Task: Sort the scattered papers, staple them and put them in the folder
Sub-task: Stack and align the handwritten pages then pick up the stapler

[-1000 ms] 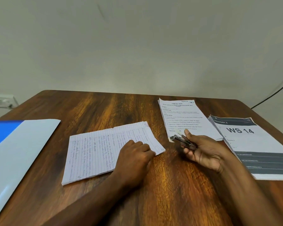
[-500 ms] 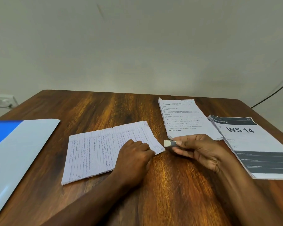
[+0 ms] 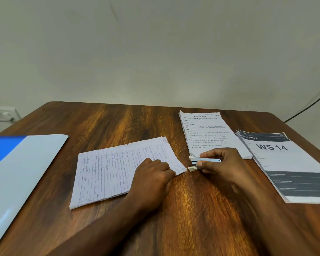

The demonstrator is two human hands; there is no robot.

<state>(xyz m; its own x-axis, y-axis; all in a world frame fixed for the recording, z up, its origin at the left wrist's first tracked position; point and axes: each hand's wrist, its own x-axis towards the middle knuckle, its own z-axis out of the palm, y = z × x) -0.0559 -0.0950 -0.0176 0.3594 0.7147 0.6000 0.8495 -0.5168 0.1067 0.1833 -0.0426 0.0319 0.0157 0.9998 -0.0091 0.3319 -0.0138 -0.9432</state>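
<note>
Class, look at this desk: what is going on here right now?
A person sits at a wooden table sorting papers. The left hand presses down the handwritten sheets near their right corner. The right hand holds a small stapler between those sheets and the printed stack. A "WS 14" stack lies at the right and the folder at the left, with none of the stacks in it yet.

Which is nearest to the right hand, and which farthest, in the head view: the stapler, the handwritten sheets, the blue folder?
From the right hand:
1. Stapler, held in its fingers.
2. Handwritten sheets, to its left, under the left hand.
3. Blue folder, far left edge.
</note>
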